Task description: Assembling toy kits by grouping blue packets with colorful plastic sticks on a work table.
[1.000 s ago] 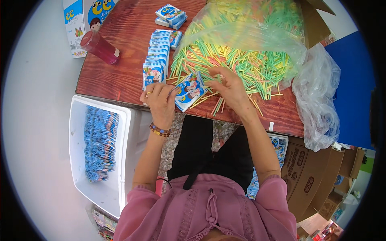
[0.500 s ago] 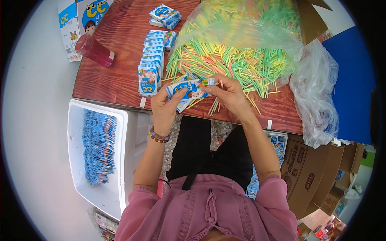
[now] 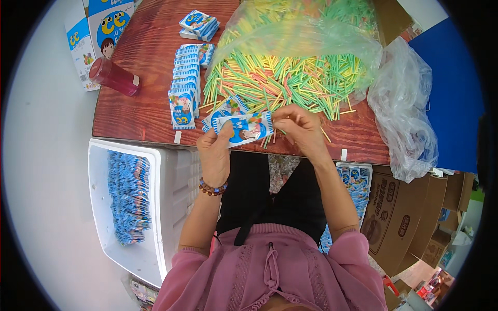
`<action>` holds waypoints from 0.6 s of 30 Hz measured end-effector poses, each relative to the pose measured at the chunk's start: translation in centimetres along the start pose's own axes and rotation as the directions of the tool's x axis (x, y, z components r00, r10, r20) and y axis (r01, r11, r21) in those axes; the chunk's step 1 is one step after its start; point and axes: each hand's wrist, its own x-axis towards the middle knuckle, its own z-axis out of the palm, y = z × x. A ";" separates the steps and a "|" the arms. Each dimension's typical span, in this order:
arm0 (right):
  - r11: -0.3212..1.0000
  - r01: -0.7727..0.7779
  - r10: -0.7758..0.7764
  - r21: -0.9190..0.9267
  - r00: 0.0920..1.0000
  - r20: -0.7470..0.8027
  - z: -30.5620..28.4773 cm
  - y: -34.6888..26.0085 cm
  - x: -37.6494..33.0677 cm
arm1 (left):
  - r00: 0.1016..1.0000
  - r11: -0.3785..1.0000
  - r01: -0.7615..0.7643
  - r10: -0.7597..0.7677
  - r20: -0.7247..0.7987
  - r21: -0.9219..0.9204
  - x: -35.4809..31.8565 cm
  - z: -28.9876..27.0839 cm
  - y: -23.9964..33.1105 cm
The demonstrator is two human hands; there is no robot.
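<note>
My left hand (image 3: 213,155), wearing a beaded bracelet, pinches a small blue-and-white candy packet (image 3: 244,129) by its left end, above the table's front edge. At the packet's right end is my right hand (image 3: 303,132), thumb and fingers bent close together; what they grip, if anything, is hidden. A second packet (image 3: 228,110) lies partly under the held one. Beyond my hands spreads a heap of thin green, yellow and pink sticks (image 3: 290,78), coming out of a clear plastic bag (image 3: 301,33). To the left, an overlapping row of similar packets (image 3: 184,88) lies on the table.
On the red-brown wooden table (image 3: 150,111) lie a small packet stack (image 3: 199,25) and a pink-red jar (image 3: 115,76) on its side. A white foam box (image 3: 161,207) of packets stands at lower left. Crumpled plastic (image 3: 402,109) hangs at right above cardboard boxes (image 3: 394,217).
The view has shifted slightly. My right hand has moved off the packet's face to its right end, and the pink stick beside those fingers no longer shows. My left hand still holds the packet.
</note>
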 end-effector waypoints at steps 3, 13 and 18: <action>1.000 0.025 -0.023 -0.013 0.992 0.127 -1.7 -0.7 -1.0 | 0.999 0.995 0.031 -0.033 -0.015 -0.096 0.0 0.1 0.0; 0.949 0.119 -0.021 -0.292 0.948 0.318 -2.8 -0.4 -1.5 | 0.991 0.990 0.128 -0.130 -0.035 -0.051 -0.6 1.7 -1.1; 0.460 0.037 -0.142 -0.887 0.989 -0.032 -6.6 -1.8 0.5 | 0.991 0.991 0.130 -0.129 -0.027 0.015 -1.1 0.7 -2.0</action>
